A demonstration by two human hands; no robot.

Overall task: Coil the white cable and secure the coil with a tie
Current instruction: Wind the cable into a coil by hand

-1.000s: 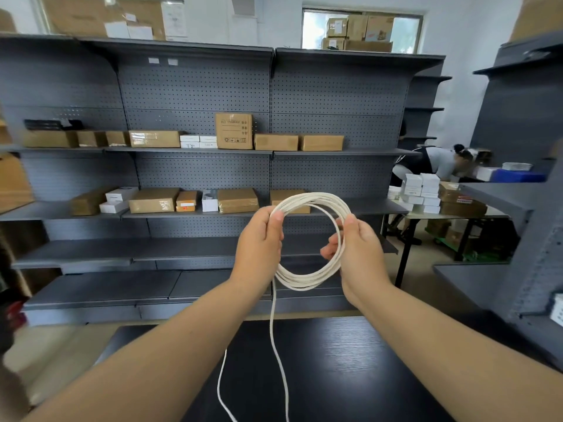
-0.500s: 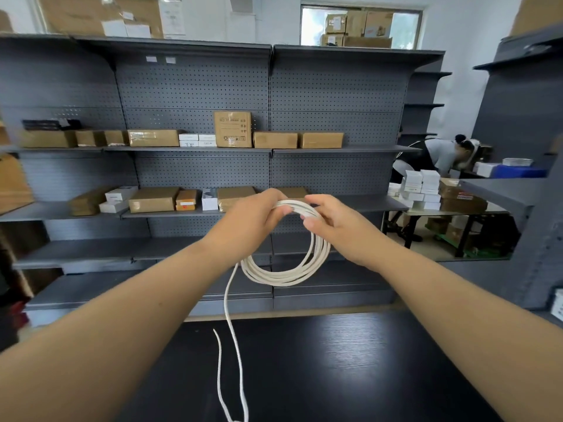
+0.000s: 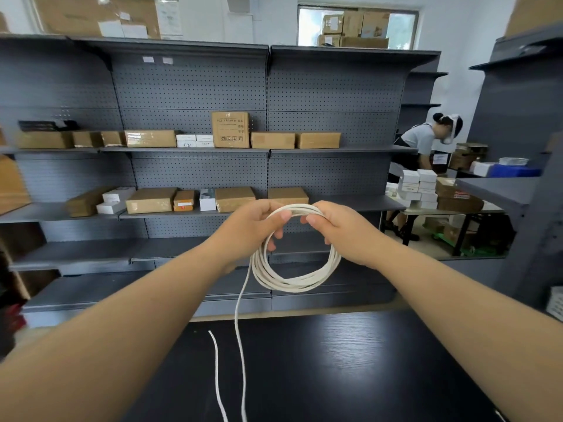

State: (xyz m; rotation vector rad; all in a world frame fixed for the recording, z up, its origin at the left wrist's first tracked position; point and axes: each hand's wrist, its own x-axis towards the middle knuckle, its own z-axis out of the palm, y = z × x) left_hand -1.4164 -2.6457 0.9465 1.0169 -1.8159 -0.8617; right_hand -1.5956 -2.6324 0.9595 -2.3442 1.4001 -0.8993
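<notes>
A white cable (image 3: pixel 292 283) is wound into a round coil of several loops, held up in the air in front of me. My left hand (image 3: pixel 253 228) pinches the coil's top left between thumb and fingers. My right hand (image 3: pixel 341 229) grips the top right of the same coil. The two hands almost touch at the top. A loose tail of cable (image 3: pixel 239 330) drops from the coil's left side to the black table (image 3: pixel 350 360), loops back, and its free end (image 3: pixel 210 332) lies there. No tie is in view.
Grey pegboard shelving (image 3: pixel 195 86) with cardboard and white boxes stands behind the table. At the right a person (image 3: pixel 423 141) bends over a table stacked with white boxes (image 3: pixel 417 187). Another grey shelf unit (image 3: pixel 518 184) stands at the far right.
My right hand slid from the coil's right side up to its top, close to my left hand. The coil hangs lower and rounder, and the tail has shortened slightly.
</notes>
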